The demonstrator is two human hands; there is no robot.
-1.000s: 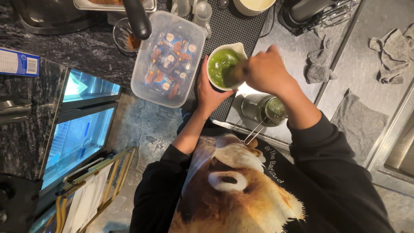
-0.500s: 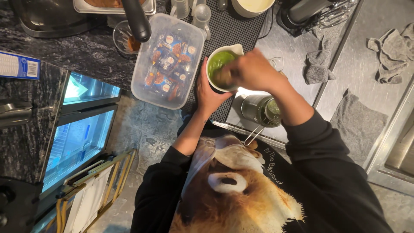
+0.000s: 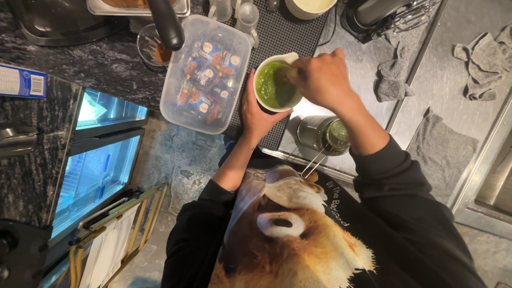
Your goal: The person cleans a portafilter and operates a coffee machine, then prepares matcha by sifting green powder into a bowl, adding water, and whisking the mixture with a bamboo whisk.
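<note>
Nearest the camera is the person's black sweatshirt point(image 3: 298, 234) with a large tan animal print on the chest, both sleeves pushed up the forearms. Just beyond it, at the steel counter's point(image 3: 458, 96) edge, stands a small metal canister point(image 3: 322, 134) with green residue on its rim, and a pair of thin metal tongs point(image 3: 314, 161) leans out from it toward the body.

Past that, the left hand point(image 3: 258, 109) cups the near side of a white bowl point(image 3: 274, 84) filled with bright green liquid, palm and fingers wrapped against its wall. The bowl sits on a black ribbed bar mat point(image 3: 290, 37), between the two hands. The right hand point(image 3: 320, 79) hovers over the bowl's right rim, fingers bunched closed around a small whisk-like tool point(image 3: 290, 72) whose end dips into the green liquid; the tool is mostly hidden by the knuckles, so its exact kind cannot be told.

Just left of the bowl, touching the mat's edge, lies a clear plastic tub point(image 3: 205, 72) of small wrapped packets. A black handle point(image 3: 166, 24) crosses above its far corner, and a small glass dish point(image 3: 152, 48) sits beside it on dark marbled stone.

To the right, grey cloths point(image 3: 392, 80) lie crumpled on the steel counter, well apart from the bowl. At the far edge stand a black appliance point(image 3: 373, 13) and a round white container point(image 3: 309, 6).
</note>
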